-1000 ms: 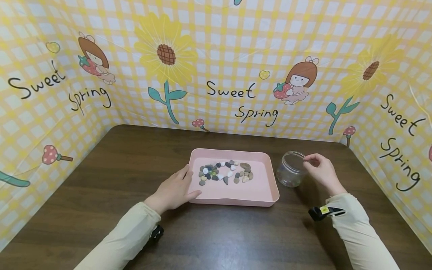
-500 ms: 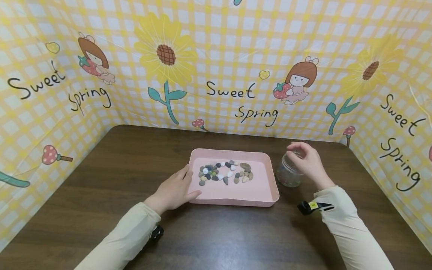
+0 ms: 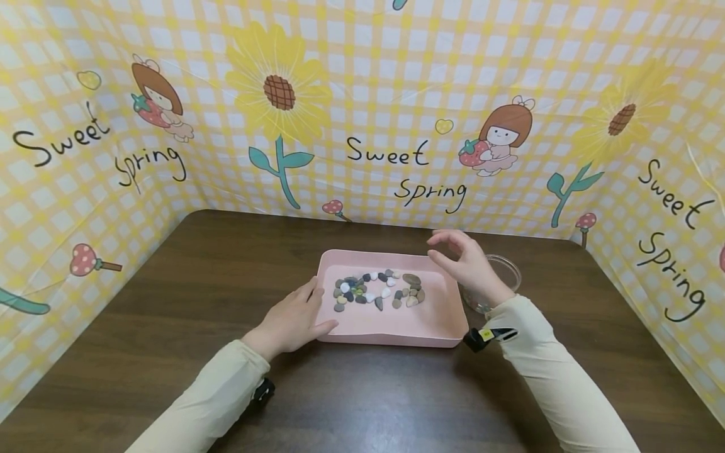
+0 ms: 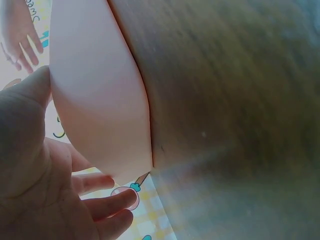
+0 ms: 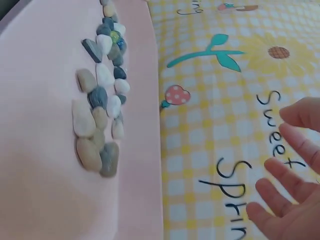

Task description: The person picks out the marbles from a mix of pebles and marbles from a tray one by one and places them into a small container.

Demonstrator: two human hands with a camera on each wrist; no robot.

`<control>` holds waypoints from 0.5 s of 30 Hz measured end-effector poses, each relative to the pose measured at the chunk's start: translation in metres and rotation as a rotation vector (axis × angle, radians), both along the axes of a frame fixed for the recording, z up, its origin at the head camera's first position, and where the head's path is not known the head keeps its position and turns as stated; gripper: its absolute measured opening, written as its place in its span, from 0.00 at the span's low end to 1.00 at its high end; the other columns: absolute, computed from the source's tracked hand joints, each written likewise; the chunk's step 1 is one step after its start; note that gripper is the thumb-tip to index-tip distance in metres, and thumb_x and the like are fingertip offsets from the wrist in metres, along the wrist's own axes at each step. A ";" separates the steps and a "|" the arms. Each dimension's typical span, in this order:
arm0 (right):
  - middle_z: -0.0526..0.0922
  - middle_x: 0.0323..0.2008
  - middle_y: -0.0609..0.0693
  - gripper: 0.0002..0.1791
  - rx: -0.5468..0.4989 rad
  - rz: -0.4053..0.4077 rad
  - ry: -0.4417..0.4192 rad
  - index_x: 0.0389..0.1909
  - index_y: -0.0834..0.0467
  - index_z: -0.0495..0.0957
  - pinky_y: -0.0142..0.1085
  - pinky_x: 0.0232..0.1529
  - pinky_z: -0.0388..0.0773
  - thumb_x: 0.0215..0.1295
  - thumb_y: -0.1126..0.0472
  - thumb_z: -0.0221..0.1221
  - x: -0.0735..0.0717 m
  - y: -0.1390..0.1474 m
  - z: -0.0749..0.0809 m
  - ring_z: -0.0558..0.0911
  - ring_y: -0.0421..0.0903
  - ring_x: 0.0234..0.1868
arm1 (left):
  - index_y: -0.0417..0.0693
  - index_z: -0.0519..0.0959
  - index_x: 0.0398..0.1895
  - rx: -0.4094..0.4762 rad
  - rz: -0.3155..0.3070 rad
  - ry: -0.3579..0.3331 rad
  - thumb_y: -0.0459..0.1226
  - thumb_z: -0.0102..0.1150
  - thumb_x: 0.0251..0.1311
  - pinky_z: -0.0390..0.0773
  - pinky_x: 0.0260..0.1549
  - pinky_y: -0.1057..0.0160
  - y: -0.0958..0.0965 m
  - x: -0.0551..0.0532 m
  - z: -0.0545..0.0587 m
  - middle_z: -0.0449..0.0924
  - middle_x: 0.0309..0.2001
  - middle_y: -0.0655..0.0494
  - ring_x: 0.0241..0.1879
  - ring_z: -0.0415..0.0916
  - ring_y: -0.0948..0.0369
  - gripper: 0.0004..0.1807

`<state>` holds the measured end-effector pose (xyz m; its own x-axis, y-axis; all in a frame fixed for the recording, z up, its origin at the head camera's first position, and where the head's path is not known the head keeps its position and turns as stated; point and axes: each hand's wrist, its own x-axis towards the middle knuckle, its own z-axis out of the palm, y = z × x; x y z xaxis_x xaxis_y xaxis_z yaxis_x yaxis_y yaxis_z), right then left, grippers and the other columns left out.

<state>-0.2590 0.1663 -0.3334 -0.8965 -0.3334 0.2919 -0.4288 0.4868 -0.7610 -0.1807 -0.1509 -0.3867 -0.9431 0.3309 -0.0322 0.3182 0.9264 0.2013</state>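
Note:
A pink rectangular tray [image 3: 391,327] lies on the table with pebbles [image 3: 387,292] arranged in it, grey, white, black and brown, with a few green glassy ones. My left hand [image 3: 289,318] rests at its left side, fingers extended and thumb over the near-left rim; in the left wrist view the fingers lie along the tray's outer wall [image 4: 100,95]. Above the tray's far-right corner hovers my right hand [image 3: 467,264], fingers loosely bent, thumb and index apart, no object seen between them. Partly hidden behind it stands a clear round jar [image 3: 510,267], uncapped.
The dark wooden table [image 3: 362,402] extends around the tray. Yellow checked cloth [image 3: 362,82] with flowers and lettering hangs along the back and both sides. Black straps with small devices [image 3: 480,338] sit on the cream sleeves.
My right hand has moved left, from the jar's rim across its mouth to above the tray's right side, its thumb and index parting. Left hand, tray and pebbles look unmoved.

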 end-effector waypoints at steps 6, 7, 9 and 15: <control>0.73 0.60 0.59 0.13 -0.022 0.111 -0.044 0.45 0.62 0.76 0.50 0.68 0.59 0.62 0.62 0.59 -0.013 -0.017 -0.006 0.67 0.55 0.66 | 0.32 0.60 0.66 0.003 0.006 -0.004 0.58 0.48 0.61 0.67 0.60 0.45 0.000 0.000 0.000 0.52 0.71 0.34 0.67 0.59 0.41 0.42; 0.73 0.60 0.59 0.12 -0.023 0.128 -0.052 0.45 0.63 0.77 0.50 0.68 0.60 0.61 0.62 0.60 -0.015 -0.020 -0.007 0.67 0.55 0.65 | 0.32 0.61 0.66 0.004 0.007 -0.004 0.58 0.48 0.61 0.67 0.60 0.45 0.000 0.000 -0.001 0.52 0.70 0.34 0.66 0.59 0.41 0.42; 0.72 0.60 0.60 0.12 -0.023 0.175 -0.062 0.44 0.64 0.77 0.49 0.68 0.60 0.61 0.63 0.60 -0.019 -0.025 -0.009 0.68 0.55 0.65 | 0.32 0.61 0.66 0.004 0.008 -0.003 0.58 0.48 0.61 0.68 0.59 0.45 0.000 0.000 -0.001 0.52 0.70 0.35 0.66 0.60 0.41 0.42; 0.72 0.60 0.60 0.13 -0.006 0.315 -0.106 0.44 0.66 0.78 0.50 0.67 0.61 0.61 0.64 0.60 -0.028 -0.041 -0.012 0.69 0.55 0.64 | 0.32 0.61 0.66 0.003 0.006 -0.003 0.58 0.48 0.61 0.68 0.59 0.44 0.000 -0.001 -0.001 0.52 0.70 0.35 0.66 0.61 0.40 0.42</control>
